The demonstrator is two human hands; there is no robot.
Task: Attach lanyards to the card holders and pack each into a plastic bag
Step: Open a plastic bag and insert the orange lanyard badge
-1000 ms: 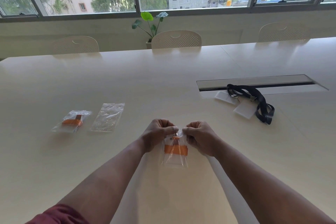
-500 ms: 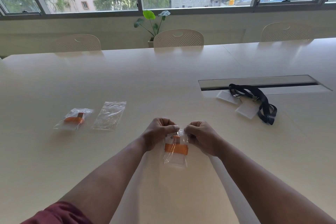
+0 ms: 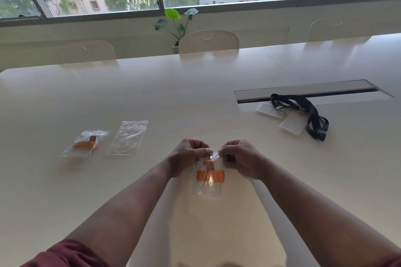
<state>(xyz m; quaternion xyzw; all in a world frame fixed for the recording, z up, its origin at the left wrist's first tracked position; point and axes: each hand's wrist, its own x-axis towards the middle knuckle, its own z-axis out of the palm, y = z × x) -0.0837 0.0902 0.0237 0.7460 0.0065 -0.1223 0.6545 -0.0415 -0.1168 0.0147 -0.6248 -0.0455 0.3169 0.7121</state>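
Both hands work at the top edge of a small plastic bag [image 3: 209, 180] held just above the counter [image 3: 195, 97], close to the person. The left hand [image 3: 186, 157] pinches the bag's mouth from one side and the right hand [image 3: 240, 157] pinches it from the other, each grip closed on the plastic. Inside the bag sits a card holder with an orange lanyard [image 3: 210, 175] folded across it, so this set looks packed and is probably being sealed.

To the left lies a finished bag [image 3: 85, 143] with another orange lanyard inside, and just beside it an empty bag [image 3: 128, 137] waiting flat. Well apart on the right, near the cable slot [image 3: 312, 93], two clear card holders [image 3: 290, 124] lie touching a heap of black lanyards [image 3: 312, 115]. Whether those are already clipped together I cannot tell.

By my reading, one set is done, a second is nearly done, and the black ones remain to be bagged. Only one spare bag is visible.
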